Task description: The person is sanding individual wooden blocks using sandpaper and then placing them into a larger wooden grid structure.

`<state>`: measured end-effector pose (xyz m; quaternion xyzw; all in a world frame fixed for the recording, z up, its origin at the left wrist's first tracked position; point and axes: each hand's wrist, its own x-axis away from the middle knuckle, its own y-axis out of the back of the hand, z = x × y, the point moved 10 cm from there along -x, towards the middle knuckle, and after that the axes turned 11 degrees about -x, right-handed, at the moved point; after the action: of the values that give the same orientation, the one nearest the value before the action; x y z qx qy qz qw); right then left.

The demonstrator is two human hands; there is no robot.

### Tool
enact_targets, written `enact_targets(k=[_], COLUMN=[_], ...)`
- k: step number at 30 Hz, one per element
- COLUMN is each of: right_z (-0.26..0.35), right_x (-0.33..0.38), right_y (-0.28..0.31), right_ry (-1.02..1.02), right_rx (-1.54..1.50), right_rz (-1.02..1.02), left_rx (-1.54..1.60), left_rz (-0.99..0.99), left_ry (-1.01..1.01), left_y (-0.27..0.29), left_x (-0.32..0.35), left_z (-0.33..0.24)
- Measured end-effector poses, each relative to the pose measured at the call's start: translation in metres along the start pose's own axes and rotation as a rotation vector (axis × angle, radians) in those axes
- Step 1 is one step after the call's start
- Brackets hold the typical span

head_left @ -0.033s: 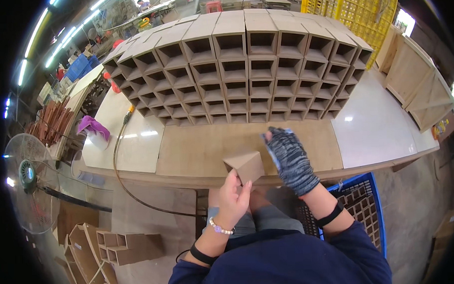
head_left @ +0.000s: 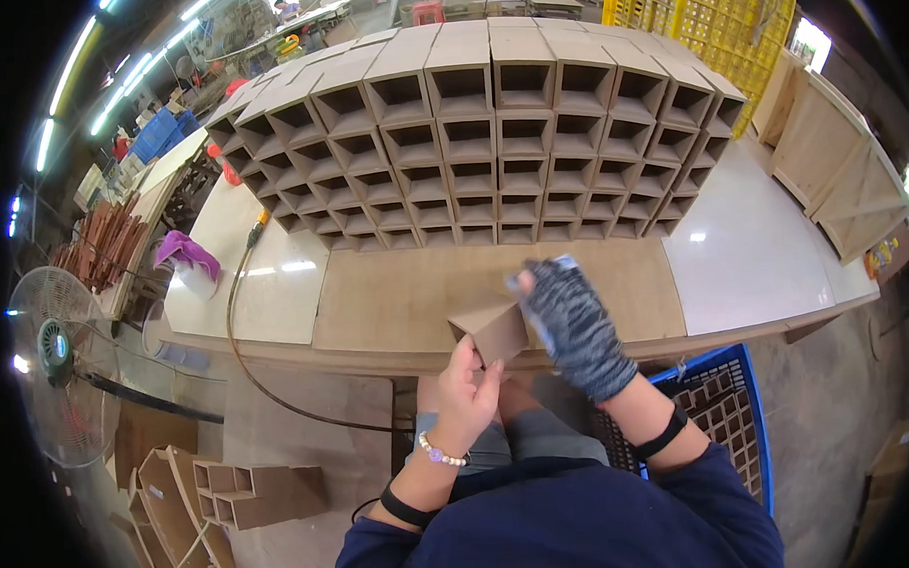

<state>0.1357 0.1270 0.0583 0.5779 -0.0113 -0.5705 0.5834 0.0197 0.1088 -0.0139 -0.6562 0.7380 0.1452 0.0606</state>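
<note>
My bare left hand [head_left: 470, 389] grips a brown square box [head_left: 498, 333] by its near side, fingers and thumb closed on it at the table's front edge. Its open end faces left. My right hand [head_left: 576, 325], in a grey knitted glove with a bare thumb tip, is just right of the box. Its fingers are curled over a thin, pale bluish-white piece whose kind I cannot make out. Beyond both hands stands a wide stack of similar open-ended brown boxes [head_left: 497, 122], several rows high.
A dark hose [head_left: 234, 327] with a yellow fitting crosses the table [head_left: 385, 296] on the left. A blue crate [head_left: 754, 414] of boxes stands low at right. A fan [head_left: 57, 363] and more boxes [head_left: 267, 496] are at left. A yellow crate [head_left: 756, 33] rises behind the stack.
My right hand has moved slightly left, closer to the box. The box and my left hand have barely shifted.
</note>
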Motion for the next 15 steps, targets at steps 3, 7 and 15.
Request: enact_targets(k=[3,7,15], right_z=[0.043,-0.048,0.085], right_x=[0.008,0.022,0.031], right_y=[-0.004,-0.015,0.004], right_ry=[0.191,-0.125,0.3], right_rx=[0.003,0.275,-0.079], right_rz=[0.111,0.158,0.228], left_rx=[0.151,0.427,0.841], left_rz=[0.052,0.081,-0.003], left_ry=[0.046,0.17,0.343], left_y=[0.001,0.005,0.017], left_x=[-0.002,0.002,0.005], left_z=[-0.002,-0.001,0.032])
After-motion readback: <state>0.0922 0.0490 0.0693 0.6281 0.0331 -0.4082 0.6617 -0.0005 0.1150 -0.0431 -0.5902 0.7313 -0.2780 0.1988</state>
